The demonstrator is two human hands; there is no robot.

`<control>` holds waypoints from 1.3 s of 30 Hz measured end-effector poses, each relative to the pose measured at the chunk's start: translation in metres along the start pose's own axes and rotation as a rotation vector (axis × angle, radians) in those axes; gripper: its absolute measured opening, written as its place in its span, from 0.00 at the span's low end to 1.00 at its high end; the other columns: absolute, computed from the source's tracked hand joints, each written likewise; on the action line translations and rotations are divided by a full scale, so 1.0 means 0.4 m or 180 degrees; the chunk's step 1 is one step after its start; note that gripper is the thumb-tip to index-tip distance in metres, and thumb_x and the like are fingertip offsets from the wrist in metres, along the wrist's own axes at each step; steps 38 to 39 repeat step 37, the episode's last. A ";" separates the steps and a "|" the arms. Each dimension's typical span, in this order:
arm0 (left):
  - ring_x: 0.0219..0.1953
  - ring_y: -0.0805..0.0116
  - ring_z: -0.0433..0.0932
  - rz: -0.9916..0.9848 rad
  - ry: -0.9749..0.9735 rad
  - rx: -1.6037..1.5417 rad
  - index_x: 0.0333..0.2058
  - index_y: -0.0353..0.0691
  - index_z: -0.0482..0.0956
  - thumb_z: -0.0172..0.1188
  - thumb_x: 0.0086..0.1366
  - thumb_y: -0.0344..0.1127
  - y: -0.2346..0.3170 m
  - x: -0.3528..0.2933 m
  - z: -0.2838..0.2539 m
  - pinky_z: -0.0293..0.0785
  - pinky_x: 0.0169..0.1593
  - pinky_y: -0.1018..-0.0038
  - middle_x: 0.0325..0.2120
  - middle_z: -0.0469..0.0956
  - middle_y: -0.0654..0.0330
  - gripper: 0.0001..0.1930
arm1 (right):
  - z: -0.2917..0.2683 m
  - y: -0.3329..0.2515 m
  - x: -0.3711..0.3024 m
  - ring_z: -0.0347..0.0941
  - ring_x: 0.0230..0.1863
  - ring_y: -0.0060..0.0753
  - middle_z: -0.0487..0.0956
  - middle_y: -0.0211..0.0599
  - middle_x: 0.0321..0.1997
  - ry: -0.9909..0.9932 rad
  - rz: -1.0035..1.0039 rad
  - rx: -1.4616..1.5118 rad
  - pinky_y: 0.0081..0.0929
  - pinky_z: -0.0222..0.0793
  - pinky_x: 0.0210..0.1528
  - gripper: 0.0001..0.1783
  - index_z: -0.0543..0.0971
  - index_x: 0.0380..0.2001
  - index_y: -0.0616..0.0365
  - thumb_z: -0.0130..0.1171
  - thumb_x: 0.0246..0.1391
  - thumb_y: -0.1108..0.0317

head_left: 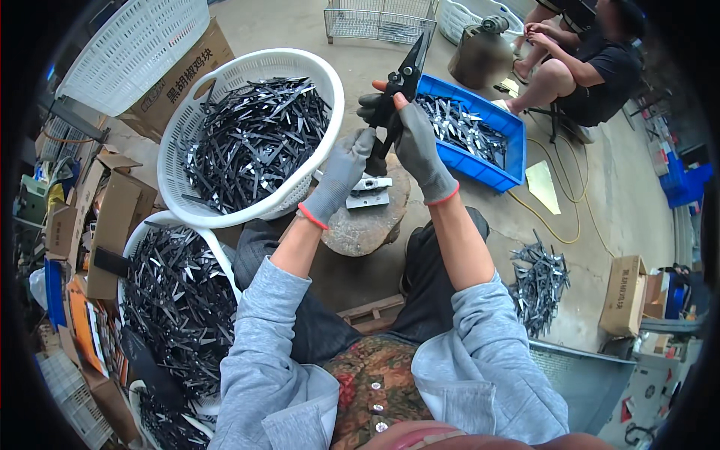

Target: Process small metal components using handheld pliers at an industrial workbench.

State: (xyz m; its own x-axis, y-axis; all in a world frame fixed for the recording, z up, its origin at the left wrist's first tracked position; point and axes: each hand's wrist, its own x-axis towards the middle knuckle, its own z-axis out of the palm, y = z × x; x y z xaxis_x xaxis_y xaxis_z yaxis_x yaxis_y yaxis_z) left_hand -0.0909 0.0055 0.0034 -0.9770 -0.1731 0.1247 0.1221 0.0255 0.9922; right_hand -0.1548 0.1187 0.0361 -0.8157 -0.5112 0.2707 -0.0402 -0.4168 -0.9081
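Both my hands wear grey gloves with red cuffs, with some fingertips bare. My right hand (421, 154) is closed around a pair of black shears (407, 73), the blades pointing up and away and the pivot just above my thumb. Close by on the left, my left hand (346, 171) has its fingers curled together beside the lower end of the shears; what they pinch is hidden. Beneath both hands, a metal block (368, 201) sits on a round stump (367, 232) between my knees.
White baskets (330, 82) (135, 240) of black blades stand at my left. A blue crate (517, 142) of blades lies ahead to the right. More blades (538, 285) are heaped on the floor at right, near a yellow hose (551, 238). Another person (600, 75) sits at far right.
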 end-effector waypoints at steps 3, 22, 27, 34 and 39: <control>0.38 0.75 0.72 -0.0097 -0.0611 -0.0763 0.48 0.34 0.68 0.51 0.61 0.41 -0.007 0.009 -0.023 0.69 0.40 0.78 0.35 0.74 0.58 0.20 | -0.001 0.047 -0.008 0.71 0.45 0.30 0.74 0.41 0.43 0.0371 -0.0165 -0.0583 0.25 0.65 0.49 0.22 0.64 0.51 0.64 0.37 0.61 0.59; 0.35 0.51 0.77 -0.1451 -0.0108 0.3926 0.31 0.35 0.76 0.55 0.48 0.50 -0.189 -0.211 -0.069 0.71 0.41 0.62 0.28 0.77 0.45 0.21 | -0.220 0.009 -0.048 0.72 0.42 0.31 0.77 0.41 0.39 0.0386 0.0188 -0.2939 0.23 0.63 0.46 0.24 0.72 0.43 0.64 0.42 0.57 0.54; 0.35 0.49 0.77 -0.1467 -0.0088 0.4281 0.33 0.34 0.75 0.55 0.51 0.53 -0.198 -0.220 -0.055 0.72 0.41 0.61 0.29 0.77 0.44 0.24 | -0.248 0.021 -0.060 0.72 0.42 0.31 0.78 0.43 0.38 0.0231 0.0173 -0.3071 0.23 0.64 0.45 0.22 0.73 0.42 0.64 0.42 0.57 0.55; 0.37 0.49 0.77 -0.1343 -0.0027 0.4130 0.33 0.34 0.75 0.55 0.51 0.54 -0.214 -0.223 -0.057 0.71 0.42 0.61 0.30 0.77 0.43 0.25 | -0.277 -0.009 -0.072 0.74 0.34 0.37 0.77 0.45 0.30 0.0681 -0.0411 -0.2679 0.29 0.66 0.37 0.21 0.74 0.36 0.62 0.46 0.54 0.54; 0.38 0.48 0.76 -0.1441 -0.0002 0.3976 0.32 0.34 0.76 0.55 0.50 0.56 -0.207 -0.225 -0.054 0.71 0.42 0.61 0.31 0.77 0.42 0.26 | -0.319 -0.032 -0.092 0.74 0.35 0.26 0.78 0.36 0.32 0.0871 -0.0224 -0.1150 0.23 0.67 0.38 0.17 0.74 0.36 0.64 0.45 0.57 0.60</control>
